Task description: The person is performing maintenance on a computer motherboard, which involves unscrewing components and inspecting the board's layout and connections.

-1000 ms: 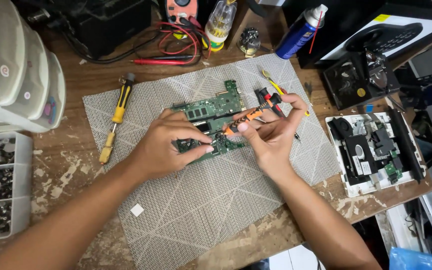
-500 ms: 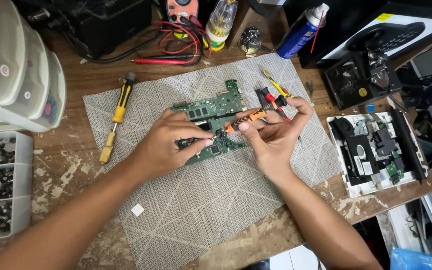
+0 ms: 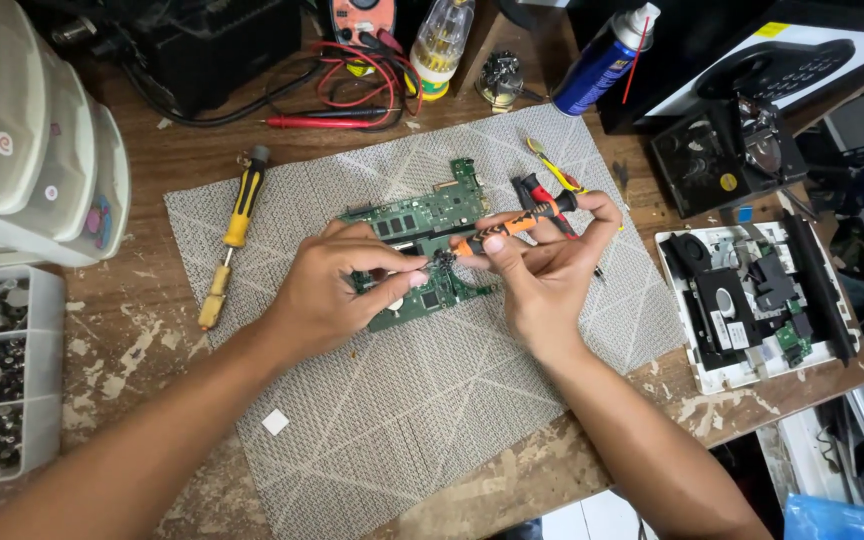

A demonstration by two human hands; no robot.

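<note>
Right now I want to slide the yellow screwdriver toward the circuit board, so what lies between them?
In the head view, only bare grey mat lies between the yellow screwdriver and the green circuit board; the left hand sits lower.
</note>
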